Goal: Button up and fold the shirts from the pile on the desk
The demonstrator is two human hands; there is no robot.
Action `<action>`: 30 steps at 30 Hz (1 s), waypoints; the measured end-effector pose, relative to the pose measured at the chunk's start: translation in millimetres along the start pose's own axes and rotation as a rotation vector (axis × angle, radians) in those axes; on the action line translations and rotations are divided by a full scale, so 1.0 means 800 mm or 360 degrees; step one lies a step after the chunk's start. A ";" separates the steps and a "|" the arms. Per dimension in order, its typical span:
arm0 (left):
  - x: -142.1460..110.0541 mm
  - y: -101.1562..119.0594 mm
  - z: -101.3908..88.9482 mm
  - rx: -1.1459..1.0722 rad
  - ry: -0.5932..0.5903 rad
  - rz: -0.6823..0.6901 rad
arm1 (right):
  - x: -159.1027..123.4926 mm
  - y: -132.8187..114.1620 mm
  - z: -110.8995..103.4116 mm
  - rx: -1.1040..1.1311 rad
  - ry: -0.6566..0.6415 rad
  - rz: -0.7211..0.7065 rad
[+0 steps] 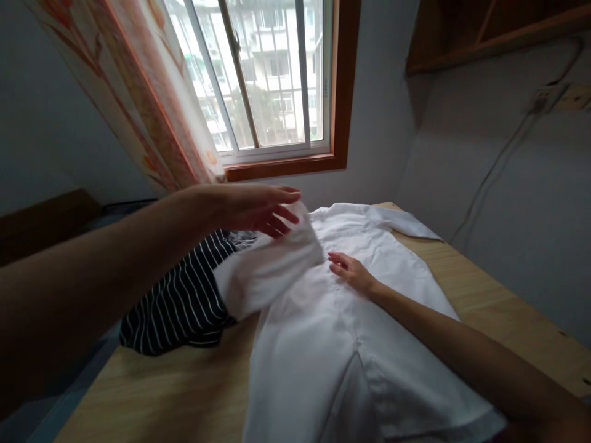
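Note:
A white short-sleeved shirt lies spread on a light wooden table, collar toward the window. My left hand holds the shirt's left sleeve, lifted and folded inward over the shirt's body. My right hand rests flat on the shirt's chest near the button line, fingers pointing left, just beside the folded sleeve.
A dark garment with white stripes lies bunched on the table's left, partly under the lifted sleeve. A window with a patterned curtain is behind. Grey walls close in the right; a cable runs down that wall.

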State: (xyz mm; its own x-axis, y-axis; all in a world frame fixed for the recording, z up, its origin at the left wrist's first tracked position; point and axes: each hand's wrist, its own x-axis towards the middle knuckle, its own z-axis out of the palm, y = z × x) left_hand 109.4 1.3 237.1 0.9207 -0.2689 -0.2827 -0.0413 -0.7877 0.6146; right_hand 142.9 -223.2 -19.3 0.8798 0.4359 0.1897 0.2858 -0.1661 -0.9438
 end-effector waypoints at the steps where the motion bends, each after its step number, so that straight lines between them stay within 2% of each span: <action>1: 0.008 0.002 0.016 -0.0024 -0.0178 0.0090 | -0.004 -0.009 0.003 0.0363 -0.0042 0.0112; 2: 0.018 -0.003 0.028 0.0035 -0.0222 0.0164 | -0.008 -0.016 0.005 0.0687 -0.0086 0.0248; 3: 0.029 -0.014 0.036 0.0179 -0.0174 0.0214 | -0.013 -0.023 0.004 0.0952 -0.0111 0.0388; 5: 0.052 -0.051 0.043 0.0566 0.0105 0.0268 | -0.022 -0.032 -0.004 0.1289 -0.0092 0.0617; 6: 0.064 -0.071 0.045 0.0771 0.0210 0.0297 | -0.027 -0.034 -0.009 0.1376 -0.0055 0.0682; 8: 0.087 -0.108 0.046 0.1025 0.0242 0.0352 | -0.038 -0.039 -0.017 0.1439 0.0028 0.0716; 10: 0.105 -0.128 0.047 0.1016 0.0272 0.0435 | -0.050 -0.046 -0.020 0.1370 0.0100 0.0718; 13: 0.125 -0.123 0.047 0.0785 0.0472 0.0594 | -0.067 -0.062 -0.013 0.1122 0.0180 0.0684; 14: 0.130 -0.115 0.046 0.0741 0.0472 0.0636 | -0.071 -0.067 -0.009 0.1022 0.0200 0.0672; 16: 0.141 -0.098 0.045 0.0792 0.0273 0.0649 | -0.079 -0.078 -0.004 0.0849 0.0219 0.0675; 18: 0.153 -0.086 0.040 0.1002 0.0031 0.0519 | -0.083 -0.087 -0.005 0.0762 0.0222 0.0709; 20: 0.164 -0.085 0.029 0.1208 0.0003 0.0386 | -0.087 -0.100 -0.013 0.0817 0.0152 0.0705; 22: 0.170 -0.090 0.009 0.1244 0.0150 0.0348 | -0.088 -0.116 -0.026 0.0925 -0.0010 0.0686; 25: 0.168 -0.100 -0.030 0.0925 0.0374 0.0365 | -0.083 -0.138 -0.039 0.0984 -0.0254 0.0743; 27: 0.160 -0.107 -0.052 0.0562 0.0531 0.0397 | -0.079 -0.142 -0.037 0.0946 -0.0259 0.0836; 30: 0.149 -0.120 -0.073 0.0140 0.0759 0.0464 | -0.077 -0.129 -0.018 0.0941 -0.0231 0.0937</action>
State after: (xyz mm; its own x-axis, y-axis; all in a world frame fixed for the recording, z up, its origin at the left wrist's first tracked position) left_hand 245.7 76.9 187.6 0.9389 -0.2182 0.2660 -0.3335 -0.7672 0.5479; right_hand 64.5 -245.7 70.3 0.7537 0.5392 -0.3758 -0.4852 0.0709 -0.8715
